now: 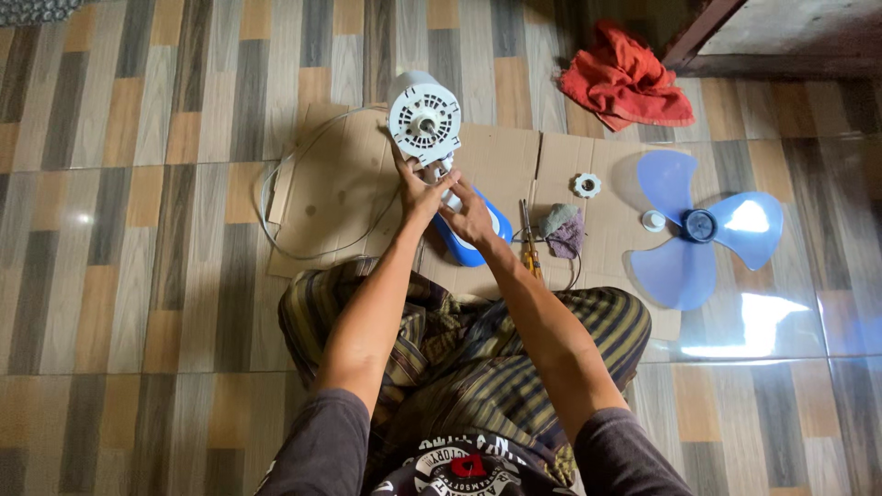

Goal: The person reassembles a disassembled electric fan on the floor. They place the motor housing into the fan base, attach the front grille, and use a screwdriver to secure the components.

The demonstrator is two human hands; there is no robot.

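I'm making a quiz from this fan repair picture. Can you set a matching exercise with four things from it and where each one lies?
Things:
1. fan blade
2. red cloth
3. white motor housing
4. screwdriver

Places:
A. crumpled on the floor, beyond the cardboard
B. on the cardboard beside the right hand
C. at the cardboard's right end, partly over the tiles
D. just above the left hand

Pairs: 1-C, 2-A, 3-D, 4-B

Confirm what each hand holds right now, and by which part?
Both hands grip the white fan motor unit at its neck, just below the round housing: left hand on its left side, right hand lower, over the blue base.
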